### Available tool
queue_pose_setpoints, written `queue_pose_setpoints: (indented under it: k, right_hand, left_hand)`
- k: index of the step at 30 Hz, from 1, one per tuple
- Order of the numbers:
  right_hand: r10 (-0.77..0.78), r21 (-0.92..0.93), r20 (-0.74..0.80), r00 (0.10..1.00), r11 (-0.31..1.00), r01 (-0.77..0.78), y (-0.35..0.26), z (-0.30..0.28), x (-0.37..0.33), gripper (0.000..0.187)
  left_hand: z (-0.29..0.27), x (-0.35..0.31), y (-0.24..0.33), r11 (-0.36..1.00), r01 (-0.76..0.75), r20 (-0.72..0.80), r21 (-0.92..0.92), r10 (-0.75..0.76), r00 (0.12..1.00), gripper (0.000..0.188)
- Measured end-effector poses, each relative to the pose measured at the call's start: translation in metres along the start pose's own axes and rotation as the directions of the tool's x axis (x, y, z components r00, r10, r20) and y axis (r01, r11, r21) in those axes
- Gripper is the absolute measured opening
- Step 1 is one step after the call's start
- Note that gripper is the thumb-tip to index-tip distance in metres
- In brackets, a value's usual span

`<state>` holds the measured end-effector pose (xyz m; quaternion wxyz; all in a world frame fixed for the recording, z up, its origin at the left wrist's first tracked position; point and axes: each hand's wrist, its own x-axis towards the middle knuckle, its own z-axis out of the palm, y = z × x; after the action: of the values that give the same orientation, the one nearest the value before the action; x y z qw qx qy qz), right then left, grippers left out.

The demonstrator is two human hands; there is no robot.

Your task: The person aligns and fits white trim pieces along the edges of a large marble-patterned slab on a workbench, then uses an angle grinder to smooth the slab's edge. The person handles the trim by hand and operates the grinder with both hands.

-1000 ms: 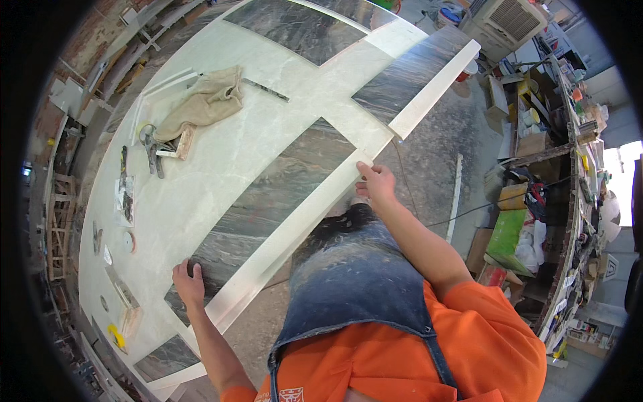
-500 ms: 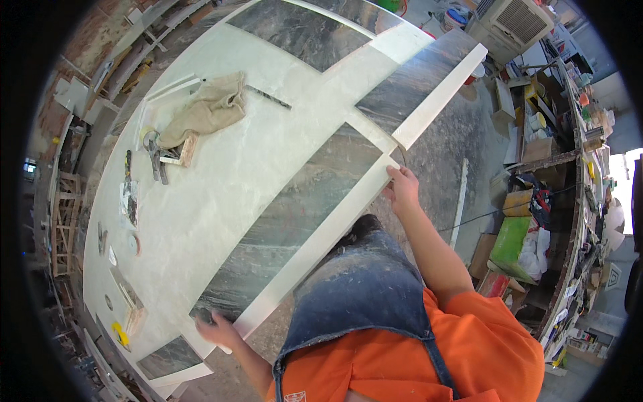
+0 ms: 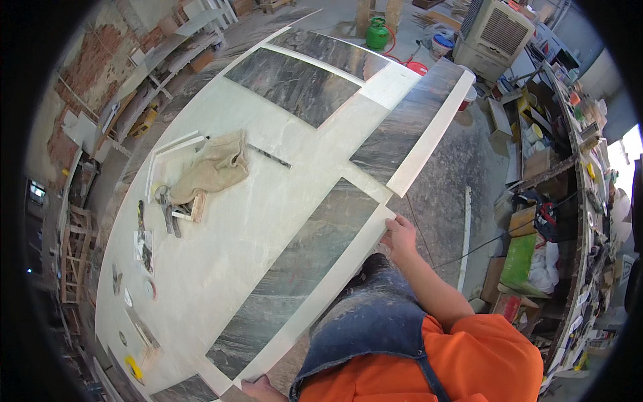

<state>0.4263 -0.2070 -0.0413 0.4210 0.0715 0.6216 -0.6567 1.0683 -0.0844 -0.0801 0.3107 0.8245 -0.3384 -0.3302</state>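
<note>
A long dark grey veined stone slab lies on the large whitish table top. Along its near edge runs a long white strip; I cannot tell whether the two are joined. My right hand pinches the strip's far right end, thumb above and fingers beneath. At the near left end my left hand has its fingers closed over the strip's edge, partly cut off by the frame. Beyond my right hand another dark slab has a similar white strip beside it.
More dark slabs lie at the table's far side. A burlap sack, clamps, a tape roll and a yellow tool are on the table. A cluttered shelf stands right, with an air cooler behind.
My left hand has moved from the slab's near end corner onto the strip's end and closed there. The right hand keeps its hold. The whole view has shifted with my head.
</note>
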Motion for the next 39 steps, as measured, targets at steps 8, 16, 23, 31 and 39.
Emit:
queue_pose_setpoints:
  k: [8, 16, 23, 31, 39]
  right_hand:
    - [-0.028, 0.018, -0.020, 0.999, 0.999, 0.029, -0.004, 0.000, 0.008, 0.039]
    - [-0.075, 0.058, 0.004, 0.997, 0.996, 0.074, -0.014, 0.009, 0.018, 0.041]
    - [-0.087, 0.034, 0.004, 0.996, 0.996, 0.087, -0.015, 0.009, 0.021, 0.041]
    - [-0.070, 0.016, -0.022, 0.997, 0.997, 0.070, -0.023, 0.015, 0.024, 0.041]
    - [-0.065, -0.005, -0.051, 0.997, 0.998, 0.065, -0.020, 0.015, 0.027, 0.041]
  left_hand:
    - [0.017, -0.048, 0.060, 0.973, -0.056, -0.100, 0.224, 0.080, 0.992, 0.074]
    - [-0.003, 0.032, -0.062, 0.946, -0.017, -0.026, -0.323, 0.009, 1.000, 0.059]
    - [-0.005, 0.016, -0.030, 0.983, 0.074, 0.062, 0.169, -0.085, 0.994, 0.044]
    - [0.000, 0.013, -0.024, 0.990, 0.112, 0.060, 0.087, -0.118, 0.991, 0.042]
    - [-0.001, 0.018, -0.034, 0.996, 0.083, 0.051, 0.038, -0.085, 0.995, 0.041]
